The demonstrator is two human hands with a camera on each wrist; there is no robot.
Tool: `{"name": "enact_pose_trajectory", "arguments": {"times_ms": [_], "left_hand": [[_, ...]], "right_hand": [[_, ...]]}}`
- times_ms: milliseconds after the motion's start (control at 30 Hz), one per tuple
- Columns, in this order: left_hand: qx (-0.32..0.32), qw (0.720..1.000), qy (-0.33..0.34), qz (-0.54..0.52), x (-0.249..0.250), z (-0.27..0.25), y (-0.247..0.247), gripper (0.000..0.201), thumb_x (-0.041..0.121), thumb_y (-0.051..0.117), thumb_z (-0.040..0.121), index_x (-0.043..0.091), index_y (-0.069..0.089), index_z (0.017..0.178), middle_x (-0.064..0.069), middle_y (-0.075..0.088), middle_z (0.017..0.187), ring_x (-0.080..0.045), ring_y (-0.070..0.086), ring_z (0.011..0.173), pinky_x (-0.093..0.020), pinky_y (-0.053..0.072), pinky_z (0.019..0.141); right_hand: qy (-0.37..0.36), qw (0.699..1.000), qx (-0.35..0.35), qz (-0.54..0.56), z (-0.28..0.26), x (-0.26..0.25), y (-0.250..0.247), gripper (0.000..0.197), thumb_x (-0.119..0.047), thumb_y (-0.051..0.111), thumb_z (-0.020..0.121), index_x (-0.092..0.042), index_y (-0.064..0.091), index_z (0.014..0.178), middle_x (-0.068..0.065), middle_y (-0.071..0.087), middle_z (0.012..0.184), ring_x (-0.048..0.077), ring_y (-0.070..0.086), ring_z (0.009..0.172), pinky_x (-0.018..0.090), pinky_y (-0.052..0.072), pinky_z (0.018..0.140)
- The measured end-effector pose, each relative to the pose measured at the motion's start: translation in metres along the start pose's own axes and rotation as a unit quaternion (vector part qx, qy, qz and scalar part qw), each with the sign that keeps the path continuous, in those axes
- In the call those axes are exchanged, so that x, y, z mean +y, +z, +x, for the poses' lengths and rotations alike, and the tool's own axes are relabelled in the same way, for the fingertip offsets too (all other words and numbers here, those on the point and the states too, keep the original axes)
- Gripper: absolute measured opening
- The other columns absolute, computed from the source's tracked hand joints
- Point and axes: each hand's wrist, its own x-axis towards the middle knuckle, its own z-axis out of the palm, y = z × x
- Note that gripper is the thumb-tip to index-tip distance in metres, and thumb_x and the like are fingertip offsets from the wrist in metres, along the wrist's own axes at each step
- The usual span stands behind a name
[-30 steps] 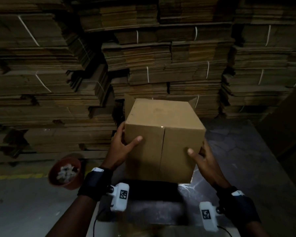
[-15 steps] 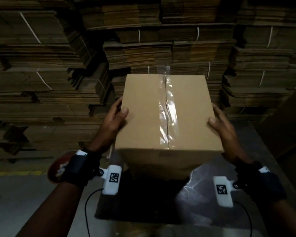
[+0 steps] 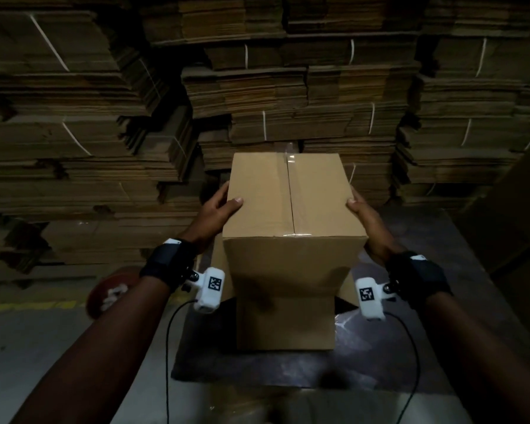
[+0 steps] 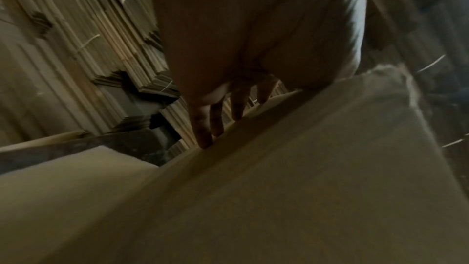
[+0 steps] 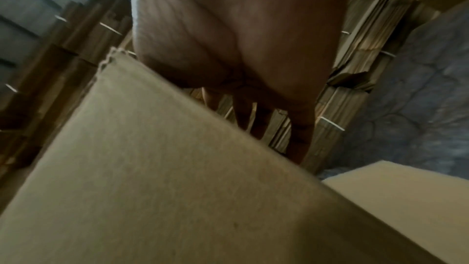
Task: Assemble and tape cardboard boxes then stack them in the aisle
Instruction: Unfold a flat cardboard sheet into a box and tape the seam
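A brown cardboard box (image 3: 288, 194) stands upright on a dark mat (image 3: 288, 367), its taped seam (image 3: 289, 159) facing up. My left hand (image 3: 219, 206) holds the box's left top edge, thumb on top, fingers down the side. My right hand (image 3: 363, 209) holds the right top edge the same way. In the left wrist view the straight fingers (image 4: 203, 133) lie along the box wall (image 4: 304, 188). The right wrist view shows fingers (image 5: 299, 138) against the other wall (image 5: 177, 168). The lower flaps (image 5: 406, 174) splay outward.
Tall stacks of strapped flat cardboard (image 3: 288, 87) fill the whole background. A reddish bowl (image 3: 110, 293) with white bits sits low at the left. A large carton (image 3: 508, 215) stands at the right. A yellow line (image 3: 28, 306) marks the grey floor.
Both hands turned the box so the taped seam faces up, then brought it down and nearer onto the dark mat. My hands slid to its top edges.
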Motion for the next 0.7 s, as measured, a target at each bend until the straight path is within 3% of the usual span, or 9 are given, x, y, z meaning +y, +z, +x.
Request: {"name": "enact_pose_trajectory", "arguments": {"times_ms": [67,167,267,367,433,500,567,633,700], "left_hand": [[0.004,1.0,-0.017,-0.003,-0.017,0.0,0.0,0.058,0.025,0.057,0.102,0.027,0.034,0.156,0.0,0.059,0.14,-0.019,0.062,0.122,-0.026,0.056,0.088],[0.02,0.998,-0.044,0.03,-0.047,-0.005,0.003,0.063,0.032,0.061,0.1,0.032,0.033,0.156,0.005,0.056,0.141,-0.015,0.061,0.121,-0.033,0.055,0.097],[0.042,0.996,-0.04,0.074,-0.071,-0.006,0.005,0.072,0.048,0.066,0.093,0.034,0.033,0.155,0.01,0.052,0.142,-0.005,0.059,0.117,-0.026,0.054,0.095],[0.075,0.983,-0.03,0.164,-0.075,0.004,0.006,0.08,0.064,0.067,0.084,0.03,0.042,0.152,0.0,0.054,0.147,-0.017,0.056,0.128,-0.047,0.049,0.106],[0.092,0.963,-0.001,0.252,-0.072,0.01,0.007,0.074,0.06,0.061,0.087,0.021,0.048,0.148,-0.006,0.053,0.147,-0.022,0.054,0.13,-0.048,0.047,0.107],[0.099,0.94,0.031,0.326,-0.065,0.012,0.012,0.065,0.057,0.056,0.089,0.018,0.057,0.141,-0.009,0.052,0.147,-0.026,0.052,0.131,-0.05,0.046,0.107],[0.107,0.902,0.074,0.411,-0.057,0.007,0.02,0.043,0.046,0.057,0.096,0.018,0.065,0.128,-0.01,0.051,0.146,-0.029,0.049,0.132,-0.05,0.045,0.104],[0.088,0.87,0.136,0.466,-0.048,-0.005,0.036,0.033,0.043,0.056,0.097,0.021,0.07,0.117,-0.006,0.056,0.14,-0.025,0.048,0.129,-0.048,0.046,0.101],[0.039,0.838,0.217,0.499,-0.044,-0.023,0.056,0.039,0.05,0.049,0.096,0.021,0.071,0.112,-0.004,0.063,0.129,-0.022,0.054,0.122,-0.047,0.047,0.099]], "right_hand": [[0.009,1.0,-0.001,-0.016,0.005,0.016,0.001,0.081,-0.049,0.064,0.089,-0.026,0.031,0.159,0.002,0.05,0.153,0.02,0.051,0.137,0.045,0.035,0.119],[0.031,0.997,0.005,-0.066,0.003,0.043,0.0,0.056,-0.027,0.049,0.106,-0.026,0.031,0.159,-0.004,0.052,0.151,0.015,0.053,0.136,0.039,0.039,0.116],[0.052,0.993,-0.003,-0.109,0.001,0.059,-0.002,0.056,-0.032,0.048,0.106,-0.035,0.028,0.158,-0.007,0.053,0.15,0.012,0.055,0.131,0.041,0.042,0.114],[0.027,0.988,0.024,-0.148,0.006,0.053,0.004,0.058,-0.028,0.052,0.105,-0.034,0.027,0.157,-0.008,0.052,0.146,0.002,0.058,0.117,0.034,0.047,0.104],[0.014,0.985,0.025,-0.17,0.01,0.051,0.012,0.076,-0.045,0.062,0.097,-0.03,0.022,0.16,-0.003,0.039,0.157,0.01,0.051,0.132,0.043,0.043,0.113],[0.017,0.95,0.008,-0.311,0.007,0.051,0.022,0.09,-0.07,0.057,0.089,-0.033,0.017,0.161,0.003,0.02,0.167,0.025,0.03,0.149,0.052,0.032,0.119],[-0.002,0.901,0.028,-0.434,0.003,0.056,0.029,0.082,-0.071,0.047,0.094,-0.033,0.017,0.16,0.005,0.007,0.169,0.034,0.019,0.153,0.052,0.03,0.119],[-0.018,0.893,0.049,-0.447,-0.001,0.055,0.034,0.077,-0.07,0.044,0.096,-0.033,0.02,0.159,0.006,0.006,0.17,0.036,0.021,0.152,0.05,0.032,0.116],[-0.011,0.897,0.051,-0.439,0.0,0.056,0.033,0.077,-0.068,0.045,0.096,-0.032,0.022,0.16,0.006,0.007,0.17,0.035,0.023,0.152,0.047,0.032,0.116]]}}
